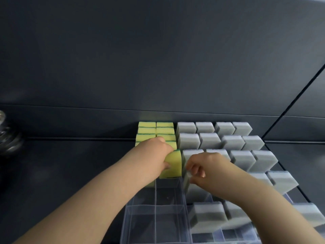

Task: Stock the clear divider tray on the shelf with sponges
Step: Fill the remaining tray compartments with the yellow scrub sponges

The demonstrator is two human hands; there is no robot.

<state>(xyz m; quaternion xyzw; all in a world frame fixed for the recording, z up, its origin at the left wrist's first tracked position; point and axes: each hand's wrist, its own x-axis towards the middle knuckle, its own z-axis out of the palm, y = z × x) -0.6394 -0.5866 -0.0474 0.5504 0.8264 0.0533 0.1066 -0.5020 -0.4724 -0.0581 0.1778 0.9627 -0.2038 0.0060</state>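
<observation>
A dark back panel (158,59) fills the upper view, and below it runs the dark shelf (70,164) that carries the clear divider tray (140,217). The tray sits on the right half of the shelf, its far end against the back panel.

Grey sponges (228,143) stand on edge in the tray's right-hand compartments, row behind row from the near end to the far end. Yellow sponges (154,131) with green scouring layers fill the tray's two left-hand columns at the far end, packed upright. The near compartments of those two columns show bare clear plastic.

The left hand (158,152) reaches over the tray's left columns and grips one yellow sponge (174,164), fingers over its top and thumb on its near face. That sponge stands upright just in front of the packed yellow rows.

The right hand (207,166) is over the tray's middle, just right of the held yellow sponge. Its curled fingers pinch the top edge of a grey sponge (195,191), though motion blur softens the contact.

Well left of the tray, at the shelf's edge, is a shiny glassy object (7,134), too blurred to identify.
</observation>
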